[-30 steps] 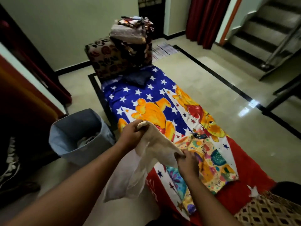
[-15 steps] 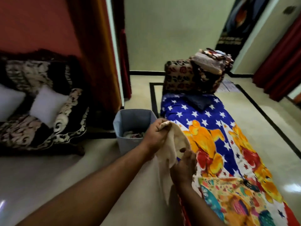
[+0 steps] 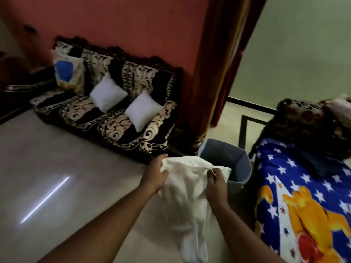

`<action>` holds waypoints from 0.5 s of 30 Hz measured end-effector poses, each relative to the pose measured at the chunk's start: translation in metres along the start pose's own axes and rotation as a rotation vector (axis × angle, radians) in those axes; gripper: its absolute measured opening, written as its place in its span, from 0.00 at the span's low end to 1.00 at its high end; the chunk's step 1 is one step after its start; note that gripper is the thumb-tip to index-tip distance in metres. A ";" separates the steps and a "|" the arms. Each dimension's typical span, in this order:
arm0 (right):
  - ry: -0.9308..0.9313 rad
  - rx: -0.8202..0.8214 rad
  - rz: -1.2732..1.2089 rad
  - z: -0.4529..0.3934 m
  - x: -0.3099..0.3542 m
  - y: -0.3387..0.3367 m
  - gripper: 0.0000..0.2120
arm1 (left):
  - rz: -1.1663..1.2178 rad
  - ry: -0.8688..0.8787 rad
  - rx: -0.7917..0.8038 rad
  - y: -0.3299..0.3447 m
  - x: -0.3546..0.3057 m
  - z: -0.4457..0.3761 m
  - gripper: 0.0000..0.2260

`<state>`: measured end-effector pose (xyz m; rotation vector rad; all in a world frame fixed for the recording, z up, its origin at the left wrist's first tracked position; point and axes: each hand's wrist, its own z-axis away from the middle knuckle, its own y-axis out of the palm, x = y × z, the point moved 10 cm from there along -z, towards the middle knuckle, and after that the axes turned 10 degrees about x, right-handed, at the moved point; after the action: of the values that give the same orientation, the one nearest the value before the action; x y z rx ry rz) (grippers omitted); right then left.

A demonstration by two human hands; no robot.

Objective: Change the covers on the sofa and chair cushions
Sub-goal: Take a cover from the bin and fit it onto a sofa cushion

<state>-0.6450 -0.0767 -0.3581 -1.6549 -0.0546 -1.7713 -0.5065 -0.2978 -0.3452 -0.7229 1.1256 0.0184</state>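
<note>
Both hands grip the white cover (image 3: 187, 188) by its top edge, left hand (image 3: 154, 176) at 9 o'clock, right hand (image 3: 216, 180) pinching at 3, likely to find its opening. It hangs over the floor, with the bin (image 3: 240, 164) just beyond and bare cushions (image 3: 108, 93) waiting on the sofa (image 3: 114, 126) at 11 o'clock.

Three cushions (image 3: 107, 94) on one sofa (image 3: 106, 118), one bin (image 3: 239, 168), one white cover (image 3: 187, 188)

Dim room, red wall and pale floor

A red wall (image 3: 117, 21) rises far left, a greenish wall (image 3: 303, 44) far right; a light streak (image 3: 44, 200) glints on the glossy floor (image 3: 57, 158).
</note>
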 end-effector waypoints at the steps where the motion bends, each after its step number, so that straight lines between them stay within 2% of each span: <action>1: -0.029 0.037 -0.013 -0.006 0.015 0.015 0.07 | -0.029 -0.055 -0.004 -0.008 0.022 0.006 0.29; 3: -0.079 0.149 -0.005 -0.021 0.045 0.052 0.05 | -0.110 -0.138 -0.005 -0.021 0.054 0.016 0.34; 5: -0.155 0.280 0.062 -0.033 0.075 0.090 0.02 | -0.202 -0.139 -0.027 -0.031 0.066 0.019 0.39; 8: -0.255 0.480 0.106 -0.047 0.110 0.145 0.03 | -0.462 -0.178 -0.076 -0.052 0.070 0.007 0.41; 11: -0.297 0.624 0.065 -0.065 0.133 0.185 0.04 | -0.655 -0.268 -0.180 -0.082 0.065 -0.011 0.32; 13: -0.346 0.689 0.047 -0.081 0.150 0.205 0.03 | -0.611 -0.294 -0.286 -0.110 0.063 -0.024 0.20; 15: -0.429 0.697 0.092 -0.098 0.170 0.216 0.04 | -0.502 -0.304 -0.380 -0.138 0.068 -0.033 0.14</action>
<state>-0.6095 -0.3629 -0.3154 -1.4364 -0.6954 -1.1076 -0.4520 -0.4455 -0.3371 -1.2828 0.6316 -0.0830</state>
